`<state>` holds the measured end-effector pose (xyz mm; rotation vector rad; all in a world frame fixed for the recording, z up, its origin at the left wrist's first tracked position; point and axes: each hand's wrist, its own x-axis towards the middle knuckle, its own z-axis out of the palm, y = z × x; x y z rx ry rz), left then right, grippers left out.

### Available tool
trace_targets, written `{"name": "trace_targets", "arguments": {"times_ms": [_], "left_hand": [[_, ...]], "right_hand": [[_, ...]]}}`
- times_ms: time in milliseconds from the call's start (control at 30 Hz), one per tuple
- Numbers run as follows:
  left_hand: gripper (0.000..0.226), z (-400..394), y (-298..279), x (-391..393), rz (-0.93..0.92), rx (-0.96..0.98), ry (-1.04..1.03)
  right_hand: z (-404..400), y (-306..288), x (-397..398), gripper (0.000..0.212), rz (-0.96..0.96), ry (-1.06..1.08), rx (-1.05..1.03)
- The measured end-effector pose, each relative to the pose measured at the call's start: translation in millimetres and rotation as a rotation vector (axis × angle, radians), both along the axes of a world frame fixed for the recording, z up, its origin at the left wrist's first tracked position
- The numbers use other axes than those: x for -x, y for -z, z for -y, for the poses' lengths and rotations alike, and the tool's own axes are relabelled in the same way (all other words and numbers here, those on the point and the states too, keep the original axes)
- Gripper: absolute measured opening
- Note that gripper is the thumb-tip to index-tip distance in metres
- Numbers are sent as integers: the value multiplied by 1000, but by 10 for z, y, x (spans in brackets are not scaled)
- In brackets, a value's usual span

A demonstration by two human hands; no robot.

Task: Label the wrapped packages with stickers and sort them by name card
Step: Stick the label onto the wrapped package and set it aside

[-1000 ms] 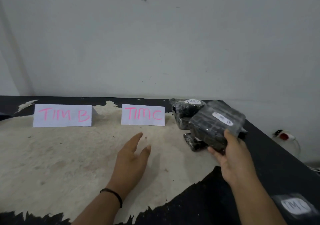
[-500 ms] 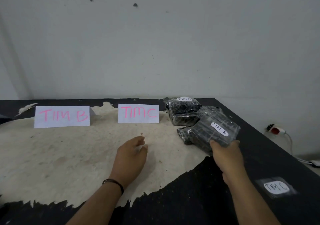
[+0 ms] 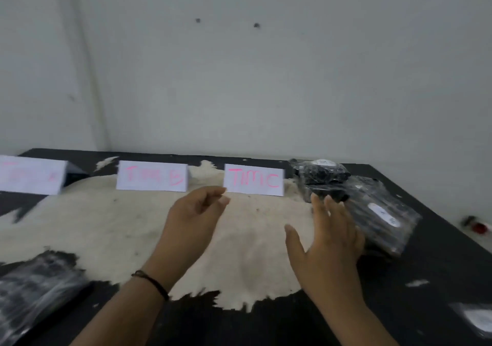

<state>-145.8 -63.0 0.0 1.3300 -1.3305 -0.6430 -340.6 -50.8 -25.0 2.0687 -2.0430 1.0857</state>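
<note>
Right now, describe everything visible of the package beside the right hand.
The package is a flat dark block in clear, shiny, crinkled wrap, lying tilted at the table's right side. A white oval sticker sits on top, its writing too blurred to read. The open right hand covers its near-left edge; contact is unclear. Its far end abuts another wrapped bundle.

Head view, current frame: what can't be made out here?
- Leftmost name card: cut off by the left edge, writing faint and blurred.
- Sticker on the near package: motion blur, text unreadable.
- Sticker on the far package: too small.
- Right hand: whether it touches the near package is unclear.
- Bottom-left package: blurred, partly cropped.
</note>
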Motion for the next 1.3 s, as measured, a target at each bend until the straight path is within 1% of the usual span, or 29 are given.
{"name": "trace_targets", "arguments": {"times_ms": [67,133,200,267,300,400,467,533,567,600,667,700,733,800,900,1000,1033,1067,1133,1200,1233,1300], "left_hand": [[12,-168,-38,-202,112,48,-76],[11,-359,-16,-438,215,91,-157],[13,-544,18,-695,281,97,-241],[15,-730,58,-939,338,88,-315],[15,-818,82,-1054,366,92,-351],[13,-1001,146,-1382,438,128,-459],[13,-1076,203,-1592,497,103,-513],[19,-1133,255,-1779,553,-6,-526],[27,-1153,290,-1866,593,-90,-517],[41,-1164,328,-1939,640,-201,-506],[73,-1168,386,-2052,755,-473,-465],[86,-1162,399,-2082,783,-584,-443],[94,-1155,399,-2095,790,-657,-430],[97,-1139,385,-2096,789,-723,-412],[91,-1117,353,-2099,778,-688,-418],[101,-1088,317,-2144,694,-675,-446],[98,-1084,304,-2158,658,-677,-458],[87,-1086,287,-2172,626,-672,-468],[58,-1095,241,-2209,561,-657,-471],[40,-1094,190,-2248,449,-631,-482],[31,-1088,180,-2276,353,-606,-490],[14,-1072,161,-2295,85,-542,-492]], "right_hand": [[13,23,-314,65,-40,-79,17],[26,57,-642,70,-76,-189,-4],[52,97,-972,76,-130,-303,-74],[55,119,-1251,83,-164,-390,-88],[47,131,-1383,83,-179,-427,-98],[86,193,-1733,71,-247,-537,-153],[94,258,-1895,61,-279,-559,-178],[134,368,-1959,50,-287,-584,-181],[146,428,-1961,49,-278,-595,-180],[164,491,-1945,50,-275,-613,-194],[189,562,-1905,53,-240,-639,-156],[195,587,-1888,54,-211,-643,-124],[194,589,-1879,56,-191,-647,-119],[187,579,-1887,57,-164,-639,-129],[188,570,-1892,55,-131,-630,-115],[187,576,-1874,56,-103,-620,-117],[181,575,-1872,59,-99,-622,-124],[178,567,-1875,62,-95,-625,-133],[183,555,-1877,69,-92,-638,-161],[189,546,-1873,69,-82,-648,-182],[187,543,-1869,65,-69,-650,-187],[177,535,-1866,59,-42,-654,-200]]}}
